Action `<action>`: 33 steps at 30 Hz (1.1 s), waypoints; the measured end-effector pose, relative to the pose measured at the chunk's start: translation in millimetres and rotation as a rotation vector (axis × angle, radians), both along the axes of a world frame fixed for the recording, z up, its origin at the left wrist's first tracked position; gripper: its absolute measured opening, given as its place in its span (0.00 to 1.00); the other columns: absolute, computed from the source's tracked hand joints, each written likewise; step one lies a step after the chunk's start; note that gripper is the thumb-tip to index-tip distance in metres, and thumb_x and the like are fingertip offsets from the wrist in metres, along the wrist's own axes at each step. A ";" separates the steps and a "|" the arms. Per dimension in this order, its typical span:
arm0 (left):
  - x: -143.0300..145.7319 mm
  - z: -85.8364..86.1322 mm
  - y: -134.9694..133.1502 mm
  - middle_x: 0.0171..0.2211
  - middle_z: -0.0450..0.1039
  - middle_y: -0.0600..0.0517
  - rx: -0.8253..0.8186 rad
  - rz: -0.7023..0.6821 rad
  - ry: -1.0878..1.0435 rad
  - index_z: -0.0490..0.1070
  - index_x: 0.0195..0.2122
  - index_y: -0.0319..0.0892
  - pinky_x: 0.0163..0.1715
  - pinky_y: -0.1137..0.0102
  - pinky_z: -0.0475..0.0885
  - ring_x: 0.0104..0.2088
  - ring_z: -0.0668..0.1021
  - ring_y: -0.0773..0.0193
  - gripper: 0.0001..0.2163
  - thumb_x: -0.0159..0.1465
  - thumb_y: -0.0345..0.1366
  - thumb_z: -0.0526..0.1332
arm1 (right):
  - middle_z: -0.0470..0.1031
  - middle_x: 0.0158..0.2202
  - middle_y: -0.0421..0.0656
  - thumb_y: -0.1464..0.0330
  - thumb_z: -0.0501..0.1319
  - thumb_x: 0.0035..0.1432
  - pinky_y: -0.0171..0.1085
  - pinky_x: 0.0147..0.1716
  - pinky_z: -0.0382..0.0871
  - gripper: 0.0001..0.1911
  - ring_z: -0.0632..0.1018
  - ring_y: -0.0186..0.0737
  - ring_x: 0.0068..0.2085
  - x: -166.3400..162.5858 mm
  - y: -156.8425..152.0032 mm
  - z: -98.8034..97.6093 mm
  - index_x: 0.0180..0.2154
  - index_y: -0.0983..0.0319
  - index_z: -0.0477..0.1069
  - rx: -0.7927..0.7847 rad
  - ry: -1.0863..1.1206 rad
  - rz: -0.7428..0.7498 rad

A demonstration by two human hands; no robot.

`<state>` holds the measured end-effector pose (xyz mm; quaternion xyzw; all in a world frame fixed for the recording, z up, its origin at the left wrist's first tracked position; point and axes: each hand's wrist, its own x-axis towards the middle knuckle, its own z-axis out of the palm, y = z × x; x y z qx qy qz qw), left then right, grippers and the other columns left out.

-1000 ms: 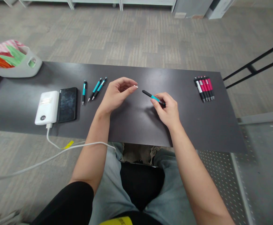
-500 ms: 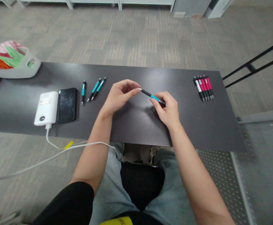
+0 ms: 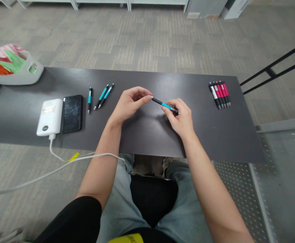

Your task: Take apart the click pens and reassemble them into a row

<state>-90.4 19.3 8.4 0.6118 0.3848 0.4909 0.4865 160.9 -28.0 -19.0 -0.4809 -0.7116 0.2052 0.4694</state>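
Observation:
Over the middle of the black table [image 3: 147,135], my right hand [image 3: 179,118] grips a teal and black pen [image 3: 164,104] by its rear half. My left hand [image 3: 129,103] pinches the pen's front tip, where a small silver piece meets the barrel. Both hands hover just above the tabletop. Three more teal pens [image 3: 100,96] lie side by side to the left of my left hand. A tight row of several pink and black pens [image 3: 219,94] lies near the table's right end.
A white power bank [image 3: 50,116] with a white cable [image 3: 61,162] running off the front edge lies beside a black phone [image 3: 72,113] at the left. A grey basket [image 3: 23,76] with coloured contents sits at the far left corner. My knees are under the table.
My left hand moved right with a small silver piece pinched in its fingers and brought it onto the pen's front tip. My right hand kept holding the pen almost still.

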 end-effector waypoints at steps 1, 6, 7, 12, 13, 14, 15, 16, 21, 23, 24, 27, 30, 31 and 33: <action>-0.3 0.3 0.0 0.40 0.89 0.47 -0.004 -0.005 0.006 0.88 0.40 0.45 0.47 0.63 0.82 0.40 0.87 0.59 0.30 0.55 0.66 0.87 | 0.84 0.40 0.47 0.45 0.69 0.77 0.56 0.45 0.80 0.16 0.82 0.57 0.41 0.3 -0.1 0.0 0.42 0.48 0.79 -0.003 0.010 0.006; -1.1 4.4 -1.6 0.40 0.89 0.47 -0.033 -0.016 0.045 0.87 0.39 0.45 0.47 0.61 0.82 0.41 0.87 0.56 0.30 0.54 0.66 0.87 | 0.85 0.43 0.48 0.40 0.71 0.74 0.58 0.49 0.81 0.19 0.82 0.59 0.43 0.8 -1.5 1.8 0.43 0.47 0.80 -0.049 0.028 0.018; -1.2 5.3 -2.1 0.40 0.89 0.46 -0.038 -0.018 0.054 0.87 0.39 0.45 0.47 0.61 0.82 0.41 0.87 0.56 0.30 0.54 0.66 0.87 | 0.86 0.43 0.49 0.39 0.71 0.74 0.59 0.49 0.81 0.20 0.82 0.59 0.43 0.5 -1.8 2.1 0.44 0.47 0.80 -0.059 0.027 0.008; -0.7 7.9 -4.1 0.40 0.89 0.46 -0.041 -0.025 0.064 0.87 0.39 0.45 0.46 0.62 0.81 0.41 0.87 0.56 0.29 0.55 0.66 0.87 | 0.87 0.45 0.48 0.38 0.72 0.72 0.59 0.49 0.81 0.21 0.83 0.59 0.43 0.3 -2.8 2.3 0.45 0.46 0.81 -0.064 0.059 -0.021; -0.4 7.9 -4.2 0.40 0.89 0.46 -0.037 -0.017 0.063 0.87 0.39 0.45 0.45 0.62 0.81 0.41 0.87 0.56 0.29 0.55 0.66 0.86 | 0.88 0.45 0.48 0.38 0.72 0.72 0.59 0.50 0.81 0.21 0.83 0.59 0.43 0.8 -2.7 2.3 0.45 0.46 0.81 -0.057 0.057 -0.015; -0.1 7.7 -4.2 0.40 0.89 0.46 -0.032 -0.008 0.061 0.87 0.38 0.45 0.45 0.62 0.81 0.40 0.86 0.57 0.30 0.55 0.67 0.86 | 0.88 0.45 0.48 0.39 0.72 0.72 0.59 0.50 0.81 0.20 0.83 0.60 0.44 1.3 -2.7 2.5 0.44 0.46 0.81 -0.052 0.051 -0.009; 0.2 7.4 -4.1 0.39 0.89 0.46 -0.029 0.000 0.060 0.87 0.38 0.45 0.44 0.62 0.81 0.40 0.86 0.57 0.30 0.54 0.67 0.86 | 0.88 0.46 0.48 0.39 0.73 0.72 0.59 0.51 0.81 0.20 0.84 0.60 0.44 1.8 -2.6 2.7 0.44 0.46 0.82 -0.050 0.046 -0.004; 0.5 7.0 -3.9 0.39 0.89 0.46 -0.027 0.010 0.058 0.87 0.37 0.45 0.44 0.62 0.81 0.40 0.86 0.56 0.30 0.54 0.67 0.86 | 0.89 0.46 0.48 0.39 0.73 0.72 0.59 0.51 0.81 0.19 0.84 0.60 0.44 2.1 -2.4 3.0 0.44 0.46 0.82 -0.049 0.048 -0.002; 0.8 4.8 -2.5 0.42 0.91 0.45 -0.022 0.010 0.044 0.89 0.40 0.45 0.47 0.63 0.81 0.43 0.88 0.55 0.30 0.49 0.64 0.90 | 0.86 0.39 0.47 0.41 0.69 0.77 0.56 0.49 0.82 0.21 0.85 0.57 0.41 1.0 -1.1 2.6 0.39 0.48 0.81 -0.065 0.071 0.036; 0.6 3.7 -2.0 0.42 0.91 0.45 -0.017 0.000 0.045 0.89 0.41 0.46 0.47 0.63 0.82 0.43 0.89 0.55 0.30 0.50 0.63 0.90 | 0.83 0.35 0.45 0.41 0.67 0.78 0.55 0.47 0.82 0.22 0.85 0.56 0.39 0.0 -0.8 0.9 0.40 0.49 0.81 -0.097 0.062 0.025; 0.3 3.0 -1.8 0.43 0.91 0.45 -0.017 0.001 0.045 0.89 0.41 0.46 0.48 0.63 0.82 0.44 0.89 0.55 0.30 0.50 0.63 0.90 | 0.82 0.34 0.44 0.41 0.68 0.77 0.54 0.45 0.82 0.21 0.84 0.56 0.38 -0.3 -0.9 -0.2 0.42 0.49 0.82 -0.113 0.061 0.015; -1.1 1.8 -1.0 0.44 0.91 0.46 -0.023 -0.001 0.029 0.88 0.42 0.46 0.48 0.63 0.81 0.44 0.89 0.56 0.29 0.50 0.61 0.90 | 0.84 0.38 0.44 0.42 0.73 0.72 0.53 0.43 0.82 0.19 0.83 0.54 0.37 -0.7 -1.8 -2.6 0.49 0.49 0.82 -0.115 0.070 0.016; -2.5 2.7 -1.0 0.45 0.91 0.46 -0.035 -0.045 -0.003 0.88 0.43 0.46 0.49 0.64 0.81 0.45 0.89 0.57 0.27 0.52 0.57 0.91 | 0.85 0.38 0.44 0.43 0.72 0.73 0.53 0.42 0.81 0.18 0.82 0.52 0.36 -0.7 -2.4 -1.8 0.45 0.49 0.81 -0.099 0.088 0.034; -2.5 3.4 -1.2 0.47 0.91 0.46 -0.042 -0.064 -0.010 0.88 0.44 0.47 0.49 0.63 0.82 0.45 0.89 0.57 0.27 0.52 0.57 0.91 | 0.84 0.37 0.43 0.43 0.71 0.74 0.52 0.41 0.81 0.18 0.81 0.52 0.35 -0.8 -2.5 -0.9 0.43 0.49 0.81 -0.105 0.093 0.033; -1.5 4.8 -2.2 0.52 0.91 0.46 -0.055 -0.077 -0.017 0.87 0.48 0.48 0.50 0.63 0.82 0.45 0.88 0.57 0.31 0.50 0.57 0.91 | 0.83 0.34 0.42 0.41 0.70 0.75 0.52 0.40 0.80 0.21 0.80 0.51 0.33 -1.4 -2.9 1.1 0.42 0.49 0.81 -0.123 0.095 0.020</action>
